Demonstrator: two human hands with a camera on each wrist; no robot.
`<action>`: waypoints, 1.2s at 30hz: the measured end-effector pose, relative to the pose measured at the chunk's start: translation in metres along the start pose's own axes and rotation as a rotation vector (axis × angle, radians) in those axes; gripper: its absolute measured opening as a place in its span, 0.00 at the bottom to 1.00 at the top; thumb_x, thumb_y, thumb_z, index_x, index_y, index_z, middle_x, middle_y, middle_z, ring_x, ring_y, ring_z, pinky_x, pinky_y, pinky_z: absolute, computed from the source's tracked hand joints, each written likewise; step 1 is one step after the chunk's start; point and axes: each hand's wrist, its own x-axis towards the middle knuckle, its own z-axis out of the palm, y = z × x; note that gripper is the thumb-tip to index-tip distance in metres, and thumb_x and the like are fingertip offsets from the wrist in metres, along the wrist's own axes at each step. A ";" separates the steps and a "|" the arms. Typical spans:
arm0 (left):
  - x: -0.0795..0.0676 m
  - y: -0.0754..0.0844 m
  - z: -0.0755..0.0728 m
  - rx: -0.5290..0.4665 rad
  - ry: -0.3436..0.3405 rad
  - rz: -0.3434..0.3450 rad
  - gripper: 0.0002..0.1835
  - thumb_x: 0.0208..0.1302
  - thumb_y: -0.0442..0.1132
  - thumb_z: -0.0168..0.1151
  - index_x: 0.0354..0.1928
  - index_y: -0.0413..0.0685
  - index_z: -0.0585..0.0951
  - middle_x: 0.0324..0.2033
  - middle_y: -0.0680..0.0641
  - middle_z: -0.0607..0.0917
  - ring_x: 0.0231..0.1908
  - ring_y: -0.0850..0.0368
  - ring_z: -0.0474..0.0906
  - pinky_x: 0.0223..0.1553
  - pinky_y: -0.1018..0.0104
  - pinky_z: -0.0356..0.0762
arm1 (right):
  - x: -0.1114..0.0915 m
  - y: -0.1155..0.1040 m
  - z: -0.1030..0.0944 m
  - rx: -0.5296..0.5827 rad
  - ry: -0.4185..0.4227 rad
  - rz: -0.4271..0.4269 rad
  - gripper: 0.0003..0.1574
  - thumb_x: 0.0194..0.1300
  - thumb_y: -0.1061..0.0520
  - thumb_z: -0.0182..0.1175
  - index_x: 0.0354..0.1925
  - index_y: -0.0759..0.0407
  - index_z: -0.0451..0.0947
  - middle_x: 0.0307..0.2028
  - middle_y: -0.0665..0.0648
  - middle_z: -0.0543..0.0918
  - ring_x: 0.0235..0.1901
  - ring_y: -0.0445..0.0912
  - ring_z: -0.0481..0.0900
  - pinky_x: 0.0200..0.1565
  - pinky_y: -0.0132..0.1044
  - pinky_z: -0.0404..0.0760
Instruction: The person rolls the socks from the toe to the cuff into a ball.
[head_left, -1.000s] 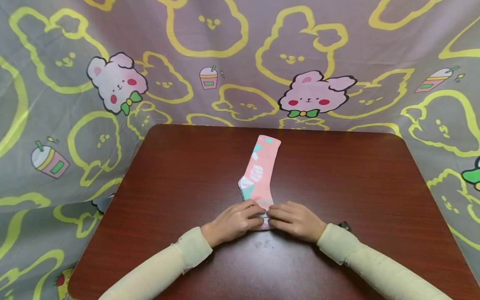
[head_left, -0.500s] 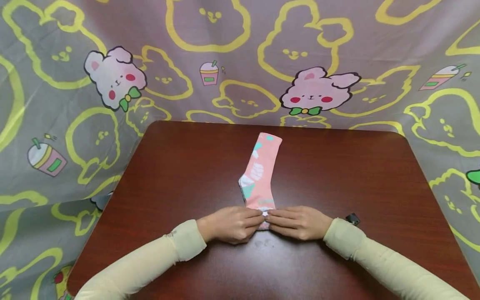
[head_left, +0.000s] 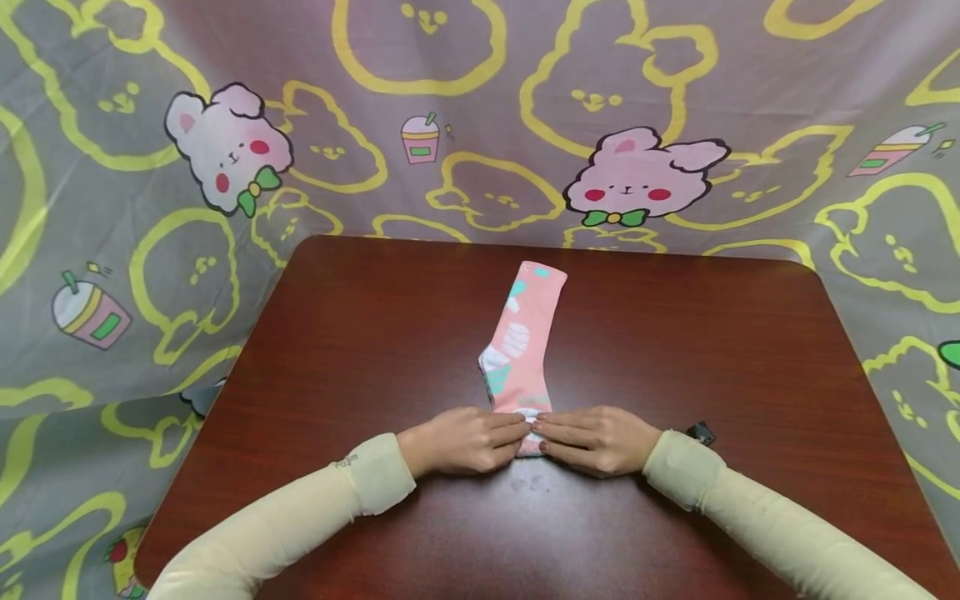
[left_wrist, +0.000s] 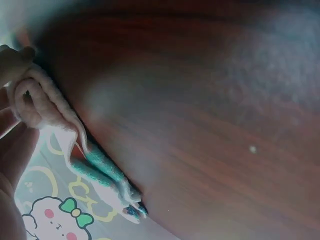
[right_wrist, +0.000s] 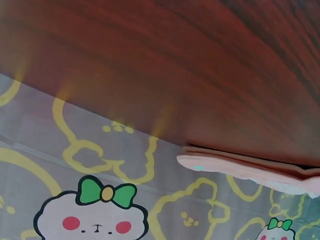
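A pair of pink socks with white and teal patches lies flat, one on the other, cuffs toward the far edge. The left wrist view shows their near end curled into a roll, with both teal heels beyond it. My left hand grips this roll from the left, thumb and fingers around it. From the other side my right hand holds the same end, its fingers laid across the top and its thumb hidden. The fingertips of both hands meet near the middle. Layered cuffs appear in the right wrist view.
The socks lie on a dark red-brown wooden table with rounded corners. A patterned cloth with bears and rabbits hangs behind it and along both sides. A small black device shows at the right cuff.
The hands stay at the near end of the socks, and the left hand's fingers lie straighter across it than a second ago. The head view has shifted slightly.
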 end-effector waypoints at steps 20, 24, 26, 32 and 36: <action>0.003 0.013 0.010 -0.470 0.147 -0.413 0.05 0.53 0.31 0.62 0.33 0.44 0.78 0.46 0.45 0.85 0.39 0.59 0.84 0.36 0.74 0.82 | 0.010 0.000 0.002 -0.052 0.127 0.101 0.16 0.72 0.56 0.59 0.43 0.70 0.84 0.46 0.70 0.85 0.43 0.57 0.87 0.36 0.42 0.86; 0.001 0.013 0.009 -0.603 0.173 -0.538 0.17 0.48 0.30 0.64 0.44 0.39 0.80 0.38 0.49 0.83 0.30 0.65 0.79 0.32 0.79 0.78 | 0.009 -0.001 0.004 -0.077 0.102 0.142 0.16 0.70 0.56 0.59 0.46 0.68 0.84 0.48 0.68 0.85 0.45 0.54 0.87 0.35 0.43 0.86; 0.000 0.013 0.008 -0.646 0.168 -0.596 0.21 0.46 0.31 0.65 0.47 0.37 0.80 0.35 0.51 0.83 0.30 0.67 0.78 0.32 0.80 0.77 | 0.011 -0.001 0.005 -0.079 0.081 0.161 0.16 0.69 0.57 0.58 0.47 0.67 0.84 0.49 0.67 0.85 0.46 0.53 0.86 0.35 0.43 0.86; -0.001 0.015 0.002 -0.544 0.116 -0.627 0.18 0.51 0.38 0.75 0.42 0.38 0.81 0.38 0.47 0.83 0.36 0.59 0.81 0.38 0.70 0.81 | 0.016 0.002 0.004 0.024 0.048 0.229 0.19 0.65 0.59 0.56 0.50 0.69 0.81 0.49 0.66 0.85 0.46 0.52 0.86 0.40 0.44 0.85; -0.001 0.015 -0.001 -0.480 0.091 -0.634 0.16 0.56 0.42 0.76 0.40 0.40 0.81 0.34 0.50 0.82 0.34 0.59 0.79 0.35 0.67 0.81 | 0.019 0.004 0.004 0.103 0.051 0.290 0.21 0.63 0.60 0.55 0.52 0.70 0.80 0.49 0.64 0.85 0.44 0.51 0.86 0.41 0.42 0.85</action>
